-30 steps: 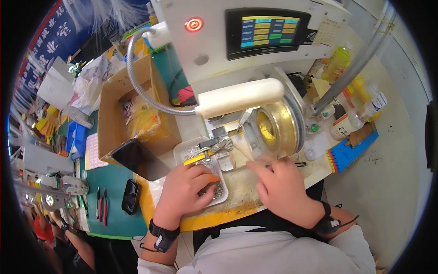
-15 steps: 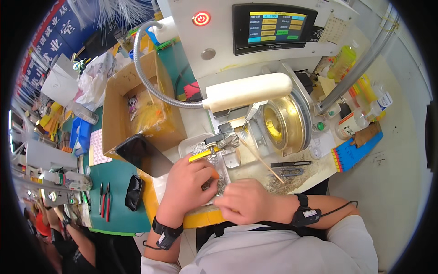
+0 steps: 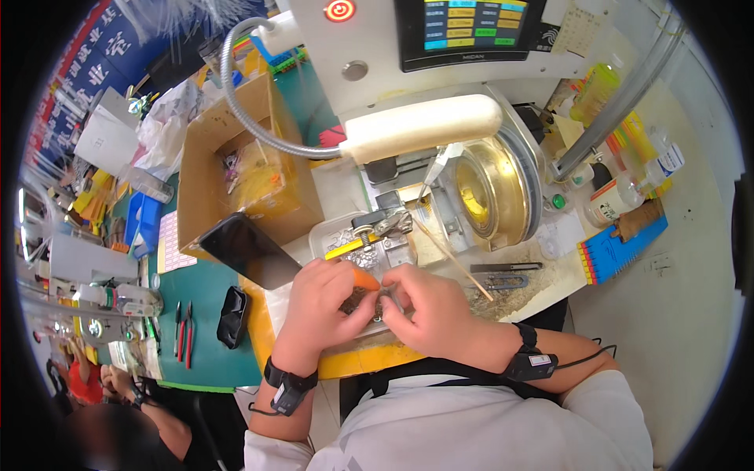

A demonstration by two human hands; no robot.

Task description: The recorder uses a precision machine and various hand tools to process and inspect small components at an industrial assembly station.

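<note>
Head view: the fingers of the right hand (image 3: 428,306) are pinching a small grey piece (image 3: 387,291), too small to identify. Those of the left hand (image 3: 323,302), the forefinger wearing an orange cover (image 3: 364,279), are curling in to meet it (whether they are gripping it too, I cannot tell). Half a second ago the right hand was lower, by the tray's near edge; now both hands' fingertips are converging above the white tray (image 3: 317,239), so the handling seems to be becoming two-handed.

Taking the piece as the clock's hub, loose metal bits (image 3: 343,235) are lying in the tray at eleven, beneath a yellow-handled clamp (image 3: 343,248). A wooden stick (image 3: 455,263) is slanting across two, and a brass-coloured wheel (image 3: 496,188) is standing between one and two. The white lamp (image 3: 424,129) is hanging past twelve, under a machine's lit screen (image 3: 475,27).

A dark phone (image 3: 250,250) is leaning between nine and ten, before a cardboard box (image 3: 203,200) at ten. Red-handled pliers (image 3: 189,339) are resting on a green mat (image 3: 208,286) between eight and nine. The yellow-edged worktop (image 3: 361,361) is curving below six; another person (image 3: 166,424) is sitting at eight.
</note>
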